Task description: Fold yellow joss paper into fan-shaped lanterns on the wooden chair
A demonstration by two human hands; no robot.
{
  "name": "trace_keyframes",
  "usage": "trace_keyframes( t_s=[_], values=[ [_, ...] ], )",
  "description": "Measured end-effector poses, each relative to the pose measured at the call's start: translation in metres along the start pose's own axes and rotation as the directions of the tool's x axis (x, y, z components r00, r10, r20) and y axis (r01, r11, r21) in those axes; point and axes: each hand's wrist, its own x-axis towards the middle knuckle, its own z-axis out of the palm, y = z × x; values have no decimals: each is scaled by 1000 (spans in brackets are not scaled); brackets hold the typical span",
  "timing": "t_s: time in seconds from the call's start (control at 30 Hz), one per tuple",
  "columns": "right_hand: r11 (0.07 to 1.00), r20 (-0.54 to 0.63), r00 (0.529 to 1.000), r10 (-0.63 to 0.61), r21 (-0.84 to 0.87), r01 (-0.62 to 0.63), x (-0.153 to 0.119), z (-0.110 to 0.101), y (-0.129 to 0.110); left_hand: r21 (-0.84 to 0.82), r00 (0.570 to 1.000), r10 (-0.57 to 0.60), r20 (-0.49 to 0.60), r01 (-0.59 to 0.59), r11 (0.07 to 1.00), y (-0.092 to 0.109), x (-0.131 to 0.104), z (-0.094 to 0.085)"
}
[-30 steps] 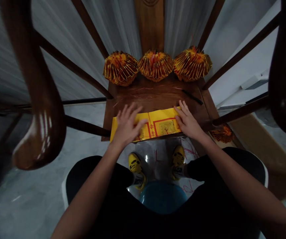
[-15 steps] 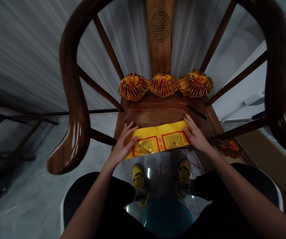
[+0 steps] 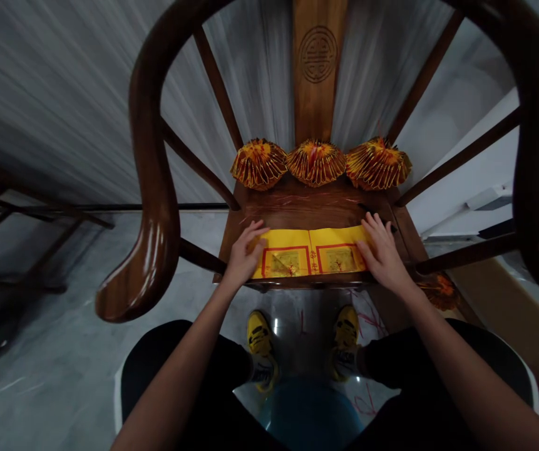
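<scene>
Yellow paper strip point(image 3: 285, 239): lies across the front of the chair's seat, its near edge close to the seat's front edge; a crease divides it into 2 halves, each with a red-framed panel around a gold-coloured patch, and red markings stand between the panels.
Left hand point(image 3: 243, 255): over the left end of the strip, fingers extended and relaxed, thumb pointing inward; nothing is clenched.
Right hand point(image 3: 385, 257): over the right end of the strip, fingers spread and unclenched, thumb angled onto the paper.
Wooden seat point(image 3: 297, 216): dark brown, with thin red threads point(image 3: 288, 202) lying behind the strip.
Black stick point(image 3: 364, 208): on the seat behind the right hand, which hides part of it.
Pleated ornaments: 3 in red and gold, in a row at the back of the seat, the left one point(image 3: 258, 166), middle one point(image 3: 316, 166) and right one point(image 3: 379, 168) side by side.
Chair back point(image 3: 318, 56): a wooden panel with 1 round carved emblem.
Lower right: 1 more pleated ornament point(image 3: 441, 291), beside a brown cardboard piece point(image 3: 489, 294).
Floor point(image 3: 72, 357): grey, shiny; 2 yellow shoes point(image 3: 260, 332) stand below the seat's front edge, near red strands point(image 3: 365, 401).
</scene>
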Motion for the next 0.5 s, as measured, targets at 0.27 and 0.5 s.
trace_keyframes(
  t_s=[0.27, 0.5],
  values=[
    [976, 231, 966, -116, -155, 154, -12, 10, 6, 352, 984, 65, 167, -121, 928, 1, -11, 13],
    [967, 256, 959, -119, -191, 171, -18, 14, 19, 396, 981, 29, 192, -105, 912, 4, -15, 15]
  ],
)
